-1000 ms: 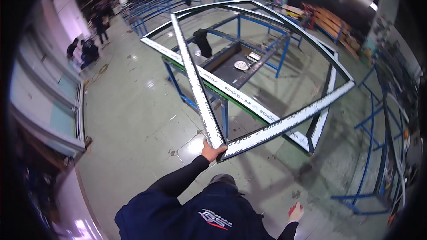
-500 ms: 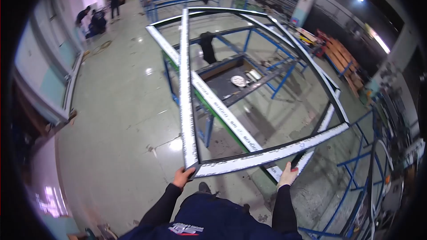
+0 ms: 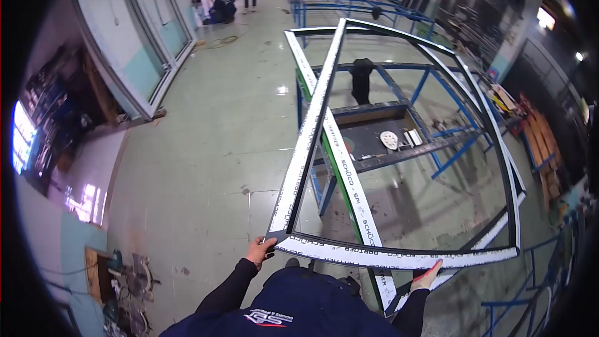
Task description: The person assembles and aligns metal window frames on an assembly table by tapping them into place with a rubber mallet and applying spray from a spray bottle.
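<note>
My left hand (image 3: 261, 253) grips the near left corner of a large window frame (image 3: 387, 257), its thumb over the dark corner joint. My right hand (image 3: 427, 276) is closed at the same near bar, further right, thumb on top and other fingers hidden below; red shows along it. White protective film with SCHÜCO lettering covers the frame's bars. Beneath it, turned at an angle, lies a second filmed frame (image 3: 350, 178) with a green strip along one side. This lower frame crosses over a blue metal work table (image 3: 318, 181).
On the table's shelf lie a white round object (image 3: 389, 140) and small white pieces. A black cloth-like item (image 3: 362, 81) hangs at the table. More blue racks (image 3: 349, 0) stand behind. Co-workers (image 3: 223, 7) are at the far left. Wooden boards (image 3: 541, 140) lean at right.
My view has swung left, so the scene sits further right. The upper frame has turned, its near bar now nearly level across my front. My right hand has moved onto that bar.
</note>
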A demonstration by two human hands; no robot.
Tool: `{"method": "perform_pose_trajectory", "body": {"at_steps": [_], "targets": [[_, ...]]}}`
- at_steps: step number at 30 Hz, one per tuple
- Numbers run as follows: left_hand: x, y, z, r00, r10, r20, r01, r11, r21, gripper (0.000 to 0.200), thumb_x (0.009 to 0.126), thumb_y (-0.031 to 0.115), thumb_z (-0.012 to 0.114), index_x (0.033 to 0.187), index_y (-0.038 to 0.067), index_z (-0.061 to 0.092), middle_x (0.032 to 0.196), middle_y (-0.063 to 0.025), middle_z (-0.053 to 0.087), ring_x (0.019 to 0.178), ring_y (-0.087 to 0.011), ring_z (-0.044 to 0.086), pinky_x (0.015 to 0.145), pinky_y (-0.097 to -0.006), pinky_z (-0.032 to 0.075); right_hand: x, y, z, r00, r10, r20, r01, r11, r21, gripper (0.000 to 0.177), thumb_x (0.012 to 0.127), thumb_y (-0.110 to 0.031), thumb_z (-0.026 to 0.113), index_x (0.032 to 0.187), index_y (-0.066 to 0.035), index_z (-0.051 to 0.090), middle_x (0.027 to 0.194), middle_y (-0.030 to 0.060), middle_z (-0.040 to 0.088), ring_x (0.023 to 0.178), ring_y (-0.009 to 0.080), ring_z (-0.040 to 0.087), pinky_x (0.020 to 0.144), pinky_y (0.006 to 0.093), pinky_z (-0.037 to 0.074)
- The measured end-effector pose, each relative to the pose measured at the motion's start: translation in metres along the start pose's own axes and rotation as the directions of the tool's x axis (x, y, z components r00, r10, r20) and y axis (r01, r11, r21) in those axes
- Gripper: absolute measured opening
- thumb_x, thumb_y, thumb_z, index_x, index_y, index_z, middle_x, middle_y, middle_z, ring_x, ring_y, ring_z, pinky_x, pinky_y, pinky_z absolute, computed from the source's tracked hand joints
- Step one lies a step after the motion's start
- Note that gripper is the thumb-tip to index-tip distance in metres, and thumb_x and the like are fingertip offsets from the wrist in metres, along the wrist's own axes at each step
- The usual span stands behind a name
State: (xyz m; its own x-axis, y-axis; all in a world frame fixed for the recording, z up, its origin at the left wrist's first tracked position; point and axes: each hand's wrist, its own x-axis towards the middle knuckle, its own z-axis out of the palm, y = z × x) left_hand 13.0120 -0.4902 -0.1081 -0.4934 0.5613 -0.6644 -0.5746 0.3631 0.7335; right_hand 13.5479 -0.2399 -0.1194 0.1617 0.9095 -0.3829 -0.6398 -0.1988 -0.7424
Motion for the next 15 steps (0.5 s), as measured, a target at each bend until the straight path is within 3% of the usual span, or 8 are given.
{"method": "perform_pose_trajectory", "body": {"at_steps": [2, 6, 11, 12, 14, 15], "targets": [[-0.008, -0.009, 0.012, 0.999, 0.012, -0.049, -0.021, 0.985, -0.171, 0.062, 0.084, 0.031, 0.082, 0.13, 0.004, 0.051, 0.108, -0.0056, 0.066, 0.094, -0.018, 0.064, 0.08, -0.0359, 0.052, 0.005, 0.002, -0.007, 0.997, -0.038, -0.06, 0.035, 0.998, -0.049, 0.084, 0.097, -0.065, 0.049, 0.157, -0.009, 0.031, 0.161, 0.0068, 0.034, 0.146, 0.0246, 0.035, 0.12, 0.0414, 0.025], [-0.001, -0.026, 0.022, 0.997, 0.022, -0.077, -0.048, 0.932, -0.359, 0.051, 0.085, 0.029, 0.079, 0.125, 0.008, 0.055, 0.109, -0.0037, 0.067, 0.099, -0.0193, 0.063, 0.089, -0.0412, 0.049, -0.001, 0.001, 0.001, 0.987, -0.073, -0.141, 0.061, 0.994, -0.088, 0.087, 0.096, -0.065, 0.05, 0.159, -0.009, 0.027, 0.164, 0.0074, 0.029, 0.148, 0.0244, 0.032, 0.121, 0.041, 0.022], [0.014, -0.033, 0.038, 0.997, 0.066, -0.032, -0.072, 0.786, -0.614, 0.035, 0.094, 0.025, 0.069, 0.12, 0.004, 0.064, 0.113, -0.0082, 0.07, 0.103, -0.0217, 0.067, 0.091, -0.0377, 0.053, -0.008, -0.001, 0.026, 0.955, -0.176, -0.241, 0.132, 0.973, -0.187, 0.086, 0.097, -0.064, 0.048, 0.159, -0.008, 0.025, 0.164, 0.0082, 0.028, 0.148, 0.0252, 0.031, 0.123, 0.0416, 0.02], [0.02, -0.038, 0.04, 0.995, 0.096, 0.003, -0.07, 0.746, -0.662, 0.035, 0.1, 0.028, 0.06, 0.127, 0.004, 0.059, 0.119, -0.0096, 0.068, 0.111, -0.0237, 0.065, 0.101, -0.0401, 0.051, -0.006, 0.001, 0.024, 0.979, -0.128, -0.161, 0.116, 0.99, -0.083, 0.085, 0.098, -0.064, 0.047, 0.159, -0.008, 0.026, 0.163, 0.0082, 0.03, 0.148, 0.0253, 0.032, 0.123, 0.0418, 0.02], [0.019, -0.038, 0.058, 0.994, 0.097, -0.048, -0.102, 0.677, -0.729, 0.034, 0.102, 0.029, 0.056, 0.125, 0.005, 0.06, 0.119, -0.0097, 0.068, 0.108, -0.0242, 0.065, 0.099, -0.0404, 0.052, 0.005, 0.007, 0.013, 0.985, -0.106, -0.137, 0.1, 0.994, -0.049, 0.08, 0.1, -0.061, 0.044, 0.158, -0.009, 0.027, 0.162, 0.0073, 0.032, 0.147, 0.0253, 0.033, 0.123, 0.0424, 0.021], [0.018, -0.046, 0.057, 0.991, 0.133, -0.005, -0.091, 0.654, -0.751, 0.033, 0.102, 0.031, 0.057, 0.124, 0.007, 0.062, 0.118, -0.008, 0.069, 0.108, -0.0228, 0.066, 0.098, -0.0401, 0.052, 0.013, 0.012, 0.0, 0.985, -0.103, -0.135, 0.093, 0.992, -0.081, 0.076, 0.101, -0.06, 0.042, 0.158, -0.011, 0.028, 0.161, 0.0067, 0.033, 0.147, 0.025, 0.034, 0.122, 0.0414, 0.022]]}}
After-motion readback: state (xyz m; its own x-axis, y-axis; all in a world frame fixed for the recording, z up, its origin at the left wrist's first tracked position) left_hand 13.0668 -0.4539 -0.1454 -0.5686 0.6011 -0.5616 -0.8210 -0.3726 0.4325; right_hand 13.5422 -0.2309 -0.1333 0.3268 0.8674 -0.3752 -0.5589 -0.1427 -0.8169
